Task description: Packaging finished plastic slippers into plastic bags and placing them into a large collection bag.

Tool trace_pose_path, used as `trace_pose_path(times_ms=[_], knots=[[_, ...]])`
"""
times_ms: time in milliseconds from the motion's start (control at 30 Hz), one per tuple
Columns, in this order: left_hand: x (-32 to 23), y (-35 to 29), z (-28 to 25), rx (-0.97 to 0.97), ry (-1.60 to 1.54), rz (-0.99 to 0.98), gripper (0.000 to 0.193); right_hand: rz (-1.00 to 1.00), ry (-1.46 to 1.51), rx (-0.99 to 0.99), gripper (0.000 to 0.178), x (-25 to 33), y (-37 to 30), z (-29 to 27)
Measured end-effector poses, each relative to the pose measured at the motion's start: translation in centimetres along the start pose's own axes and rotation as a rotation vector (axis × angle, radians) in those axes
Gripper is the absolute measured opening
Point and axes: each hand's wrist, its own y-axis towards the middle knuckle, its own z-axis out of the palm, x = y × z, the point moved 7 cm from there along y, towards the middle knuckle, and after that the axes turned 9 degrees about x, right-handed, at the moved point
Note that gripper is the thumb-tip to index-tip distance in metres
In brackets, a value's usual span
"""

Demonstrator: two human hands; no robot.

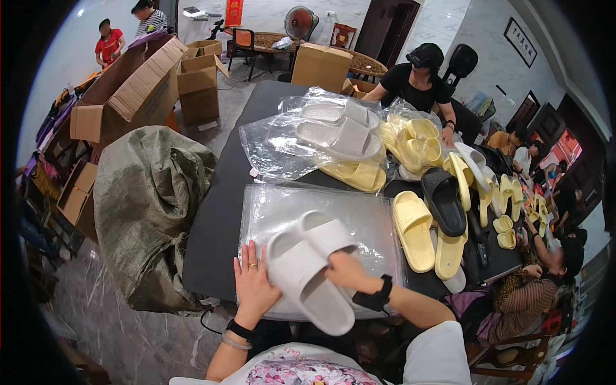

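Observation:
A pair of light grey slide slippers (326, 307) lies in front of me, one overlapping the other, above a stack of clear plastic bags (266, 205). My left hand (255, 282) is spread beside the left edge of the front slipper, its palm over the bags and holding nothing. Somewhat smeared by motion, my right hand (350, 273) grips the other slipper of the pair near its strap, with the fingertips partly hidden by it. Yellow slides (412, 231) and a black slide (444, 202) lie to the right of the bags.
Bagged grey slides (340, 138) and bagged yellow slides (420, 141) lie farther back on the black table (221, 192). A co-worker in black (417, 90) is at the far side. A woven sack (151, 212) stands left, with cardboard boxes (138, 83) behind. More people sit at right.

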Motion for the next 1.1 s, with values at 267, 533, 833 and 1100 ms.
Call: trace_pose_path(times_ms=[267,533,833,1100], knots=[[0.2,0.0,-0.9,-0.045,-0.159,-0.025,0.088,0.303,0.105,-0.319,0.028,-10.6,-0.2,-8.2],[1.4,-0.3,1.9,-0.027,0.111,0.007,0.081,-0.292,-0.152,0.202,0.025,4.4,2.3,-0.6],[0.4,-0.6,-0.4,-0.085,-0.133,-0.01,0.09,-0.14,-0.098,-0.052,0.032,-0.6,9.7,-3.5],[0.1,-0.3,0.0,-0.058,-0.119,0.015,0.093,0.011,0.094,-0.13,0.032,-2.7,5.5,-7.4]])
